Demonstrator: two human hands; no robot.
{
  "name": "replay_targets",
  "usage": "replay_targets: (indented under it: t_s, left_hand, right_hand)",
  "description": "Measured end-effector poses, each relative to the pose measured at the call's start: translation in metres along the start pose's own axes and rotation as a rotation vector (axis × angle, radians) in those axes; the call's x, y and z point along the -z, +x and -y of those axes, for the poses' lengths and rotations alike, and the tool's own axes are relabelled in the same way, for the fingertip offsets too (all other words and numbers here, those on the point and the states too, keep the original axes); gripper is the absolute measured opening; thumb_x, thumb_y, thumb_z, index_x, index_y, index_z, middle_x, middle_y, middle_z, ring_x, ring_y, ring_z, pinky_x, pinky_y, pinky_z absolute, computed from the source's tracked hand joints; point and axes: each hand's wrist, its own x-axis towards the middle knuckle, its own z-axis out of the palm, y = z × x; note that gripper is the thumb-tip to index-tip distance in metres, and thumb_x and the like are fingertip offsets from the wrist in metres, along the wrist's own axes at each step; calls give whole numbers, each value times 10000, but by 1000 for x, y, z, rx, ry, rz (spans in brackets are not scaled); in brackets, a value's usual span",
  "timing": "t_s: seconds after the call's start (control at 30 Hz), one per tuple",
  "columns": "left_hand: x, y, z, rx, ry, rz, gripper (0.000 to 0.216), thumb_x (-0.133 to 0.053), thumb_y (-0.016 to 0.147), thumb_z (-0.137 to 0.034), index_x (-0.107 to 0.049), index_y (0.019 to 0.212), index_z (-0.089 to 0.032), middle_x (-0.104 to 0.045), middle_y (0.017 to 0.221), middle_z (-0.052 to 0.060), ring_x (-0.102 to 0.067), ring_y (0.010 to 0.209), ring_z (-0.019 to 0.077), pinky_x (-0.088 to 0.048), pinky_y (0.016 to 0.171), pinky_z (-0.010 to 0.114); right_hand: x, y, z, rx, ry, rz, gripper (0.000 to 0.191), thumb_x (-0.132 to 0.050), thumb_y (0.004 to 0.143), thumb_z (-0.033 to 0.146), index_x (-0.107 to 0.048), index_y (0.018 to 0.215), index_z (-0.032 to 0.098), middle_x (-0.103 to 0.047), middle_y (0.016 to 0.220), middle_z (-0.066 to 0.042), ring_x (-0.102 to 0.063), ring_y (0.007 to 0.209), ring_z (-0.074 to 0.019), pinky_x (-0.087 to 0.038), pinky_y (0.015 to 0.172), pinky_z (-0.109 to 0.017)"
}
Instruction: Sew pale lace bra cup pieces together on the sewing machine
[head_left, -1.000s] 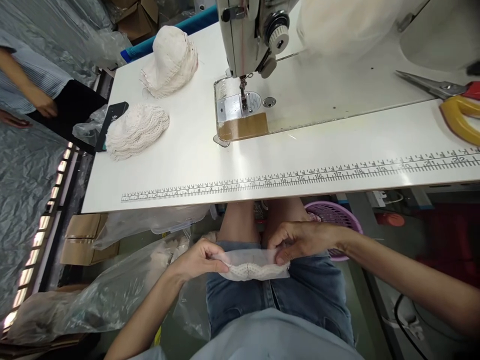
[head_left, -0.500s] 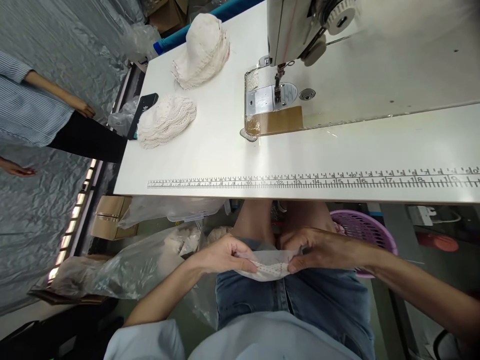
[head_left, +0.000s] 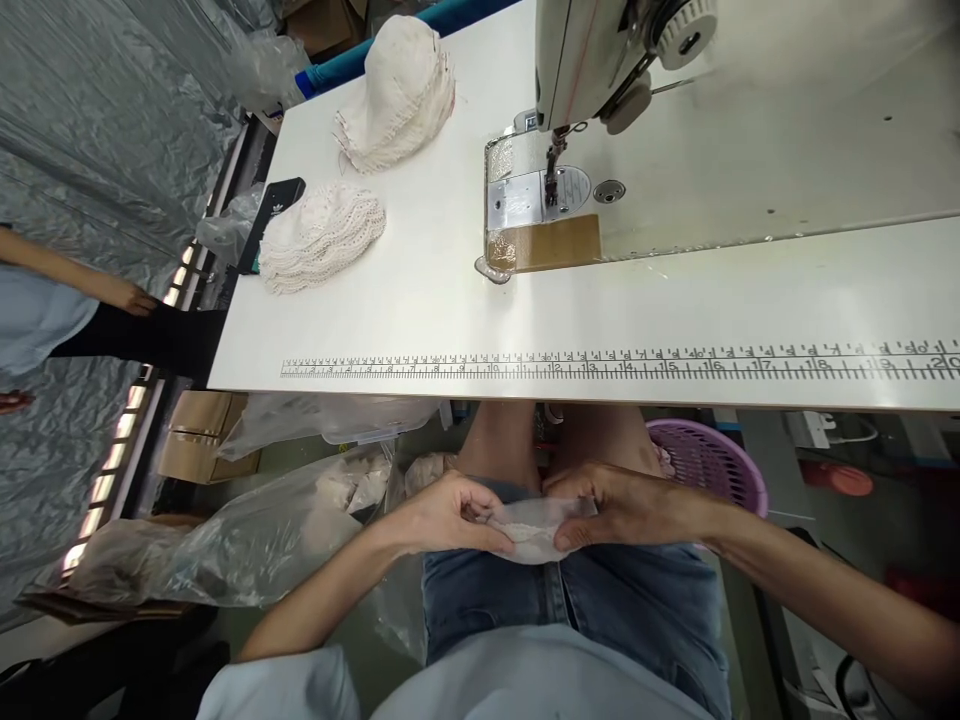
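Observation:
Over my lap, a small piece of sheer white fabric with a lacy band is stretched between my hands. My left hand pinches its left end between thumb and fingers. The right end is gripped by my right hand, thumb on top and fingers behind, partly hidden by the cloth. On the table beyond lie a stack of white lace-edged pieces and a taller stack of white cloth pieces. A sewing machine stands above its metal needle plate.
A printed ruler runs along the front edge of the white table. A dark phone-like object lies beside the lace stack. Plastic bags sit at lower left, a purple basket at right. Another person's hand shows far left.
My hands have come slightly closer together, and the fabric's lacy band looks more folded over. The person at far left appears lower and further left in view.

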Motion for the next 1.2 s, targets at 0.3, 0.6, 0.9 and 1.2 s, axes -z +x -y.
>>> replay_targets:
  t_s: [0.3, 0.6, 0.9, 1.2]
  left_hand:
    - [-8, 2, -3, -41, 41, -59, 251, -726, 668, -350, -675, 745, -116, -563, 632, -17, -446, 580, 80, -336, 554, 187]
    - [-14, 1, -7, -161, 96, -91, 281, -740, 664, -311, -691, 875, -132, -639, 785, 24, -539, 728, 125, -405, 676, 198]
    - [-19, 6, -3, -137, 132, -148, 240, -724, 684, -322, -707, 833, -135, -642, 724, 15, -533, 674, 122, -386, 622, 196]
    - [-20, 7, -2, -132, -44, -156, 332, -735, 643, -459, -733, 726, -137, -669, 748, 47, -563, 685, 145, -409, 628, 223]
  right_hand:
    - [0, -5, -1, 0, 20, 4, 333, -640, 754, 450, -655, 747, 117, -548, 682, -6, -501, 656, -133, -353, 571, -233]
    - [-3, -13, -6, -8, 75, -72, 296, -640, 773, 425, -657, 749, 130, -561, 705, -12, -503, 652, -127, -353, 573, -232]
    - [-3, -15, -13, 0, 65, -97, 304, -650, 764, 439, -669, 750, 136, -562, 704, -10, -504, 652, -131, -363, 582, -240]
    - [2, -15, -9, 12, 27, -118, 340, -639, 767, 473, -684, 772, 136, -598, 739, -28, -546, 698, -150, -400, 616, -248]
